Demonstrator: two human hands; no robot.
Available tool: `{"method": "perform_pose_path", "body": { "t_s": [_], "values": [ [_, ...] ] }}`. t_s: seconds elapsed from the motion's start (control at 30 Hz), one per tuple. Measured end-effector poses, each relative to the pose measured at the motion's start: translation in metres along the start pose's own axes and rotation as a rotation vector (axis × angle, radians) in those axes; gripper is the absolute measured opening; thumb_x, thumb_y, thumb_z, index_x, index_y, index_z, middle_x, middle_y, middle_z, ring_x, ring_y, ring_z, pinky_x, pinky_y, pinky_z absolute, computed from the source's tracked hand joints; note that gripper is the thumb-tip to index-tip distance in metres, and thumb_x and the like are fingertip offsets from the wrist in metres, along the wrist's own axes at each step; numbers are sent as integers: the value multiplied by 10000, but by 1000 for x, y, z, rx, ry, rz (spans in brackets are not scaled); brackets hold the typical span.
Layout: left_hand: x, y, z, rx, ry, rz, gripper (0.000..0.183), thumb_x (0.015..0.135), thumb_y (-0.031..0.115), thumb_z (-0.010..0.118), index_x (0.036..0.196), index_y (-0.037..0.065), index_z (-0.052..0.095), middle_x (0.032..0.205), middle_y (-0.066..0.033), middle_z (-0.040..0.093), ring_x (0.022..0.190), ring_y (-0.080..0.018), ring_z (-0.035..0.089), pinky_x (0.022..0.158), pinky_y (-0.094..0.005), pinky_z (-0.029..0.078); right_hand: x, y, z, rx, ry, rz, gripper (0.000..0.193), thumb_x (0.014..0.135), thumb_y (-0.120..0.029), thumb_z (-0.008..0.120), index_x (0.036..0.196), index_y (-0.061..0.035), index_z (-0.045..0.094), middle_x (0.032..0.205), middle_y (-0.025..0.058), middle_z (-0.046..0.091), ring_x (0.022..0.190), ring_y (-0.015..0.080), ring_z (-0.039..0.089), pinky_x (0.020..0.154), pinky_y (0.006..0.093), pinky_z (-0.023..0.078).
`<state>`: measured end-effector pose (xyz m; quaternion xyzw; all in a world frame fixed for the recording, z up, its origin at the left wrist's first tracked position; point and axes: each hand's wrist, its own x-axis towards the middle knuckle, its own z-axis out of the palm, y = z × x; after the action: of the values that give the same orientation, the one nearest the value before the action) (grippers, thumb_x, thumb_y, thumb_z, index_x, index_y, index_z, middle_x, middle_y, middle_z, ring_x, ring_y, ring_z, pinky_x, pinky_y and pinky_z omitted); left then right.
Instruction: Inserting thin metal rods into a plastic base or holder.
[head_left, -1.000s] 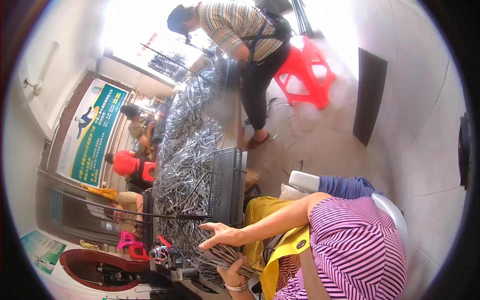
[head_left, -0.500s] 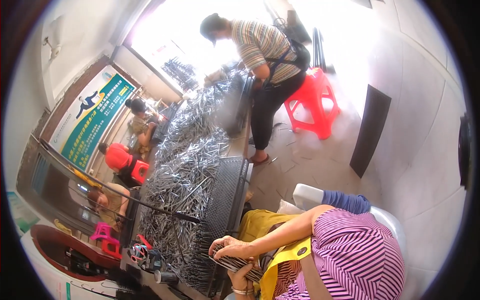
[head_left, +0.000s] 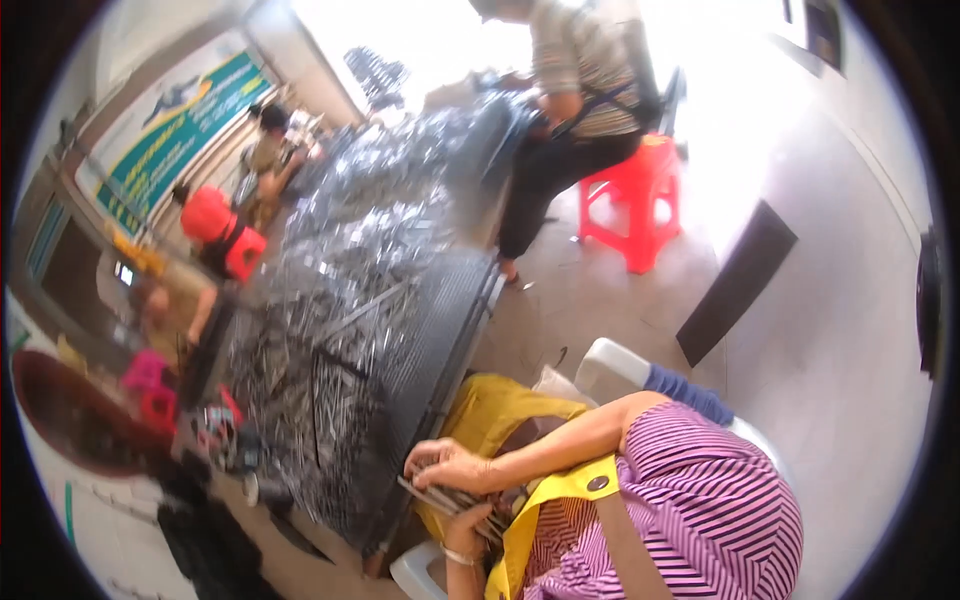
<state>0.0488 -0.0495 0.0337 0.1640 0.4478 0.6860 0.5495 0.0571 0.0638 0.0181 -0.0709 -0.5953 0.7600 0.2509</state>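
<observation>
My left hand (head_left: 468,532), with a band at its wrist, is closed round a bundle of thin metal rods (head_left: 445,494) in front of my yellow apron (head_left: 522,545). Over the bundle lies my right hand (head_left: 450,466), its fingers bent and closed on the rods; their tips are blurred. Just beyond my hands is the edge of a long dark perforated rack (head_left: 440,320). Dark rods stand packed at its near end. A large heap of loose shiny metal rods (head_left: 330,290) covers the table beside the rack.
Across the table a person in a striped shirt (head_left: 585,70) stands near a red plastic stool (head_left: 635,205). Several other people work along the far left side. A dark flat panel (head_left: 738,285) lies to the right. A pale chair arm (head_left: 612,368) is beside me.
The whole view has shifted and tilted, and it is more blurred. My hands stay together at the bundle, of which fewer rods show now. The person in the striped shirt appears farther right.
</observation>
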Motion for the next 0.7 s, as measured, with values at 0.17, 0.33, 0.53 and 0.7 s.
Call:
{"method": "perform_pose_path", "body": {
  "t_s": [0.17,0.33,0.53,0.7],
  "values": [
    [16,-20,-26,131,72,1,469,602,-2,646,1048,18,503,938,-73,575,795,-185,584,695,-285,487,2,-10,-16,-210,81,-78,296,648,-94,661,927,-34,582,899,32,532,815,129,527,704,243,450],
    [12,-16,-16,273,213,203,244,591,27,611,832,-1,584,737,-63,593,637,-158,562,582,-260,458,-4,-27,-29,154,19,113,265,770,-84,600,1011,3,535,856,70,602,776,101,553,703,230,449],
    [13,-6,-16,64,295,247,219,587,-28,591,803,-32,557,655,-88,571,533,-156,535,501,-258,428,-4,-11,-31,-86,23,87,111,822,-57,554,883,31,583,765,-1,594,685,41,521,632,183,439],
    [10,7,-17,32,371,228,238,592,-34,606,825,-24,557,670,-70,580,551,-151,549,507,-257,441,9,-15,-33,-170,-87,105,72,801,-35,566,822,28,594,695,-5,582,634,45,524,588,187,439]
  ]
}}
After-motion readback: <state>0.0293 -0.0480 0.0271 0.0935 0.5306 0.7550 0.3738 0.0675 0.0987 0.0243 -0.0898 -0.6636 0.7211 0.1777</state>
